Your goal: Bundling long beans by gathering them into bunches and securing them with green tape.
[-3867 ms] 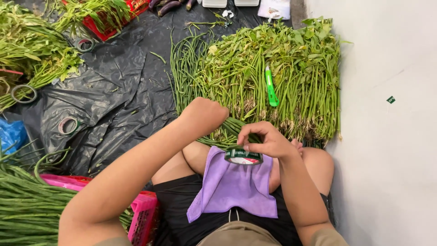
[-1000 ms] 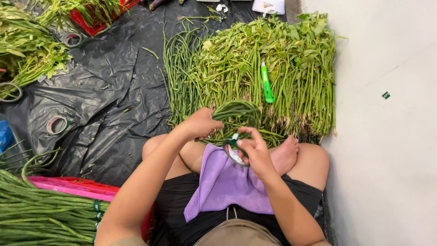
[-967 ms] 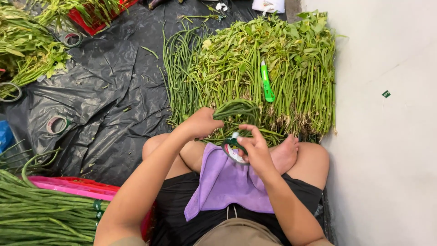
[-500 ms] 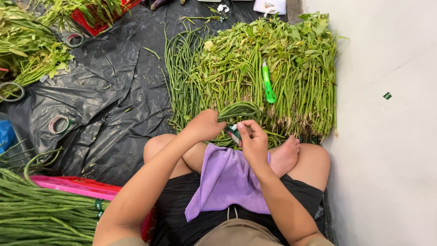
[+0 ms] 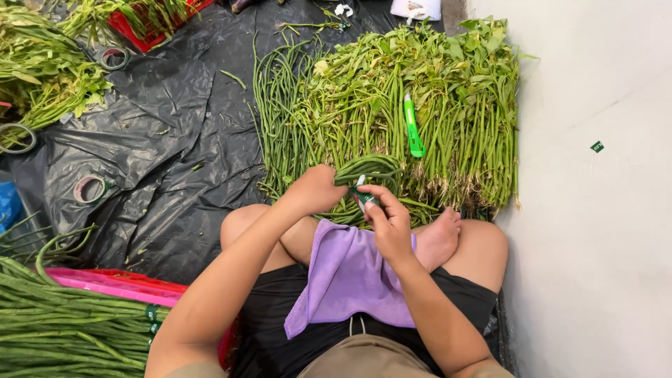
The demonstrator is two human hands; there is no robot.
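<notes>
Risk: bundle slip | your left hand (image 5: 316,189) is clamped on the coiled long beans (image 5: 367,168), just above your knees | your right hand (image 5: 388,220) pinches the green tape roll (image 5: 364,197) against them | loosen either hold and the coil likely springs open over the heaped greens (image 5: 448,105).

A bundle of long green beans (image 5: 367,168) is gripped at its left end and bent in a curve, just near of the big greens pile. A green tape roll (image 5: 364,198) (mostly hidden by fingers) is held against the bundle's near side.
</notes>
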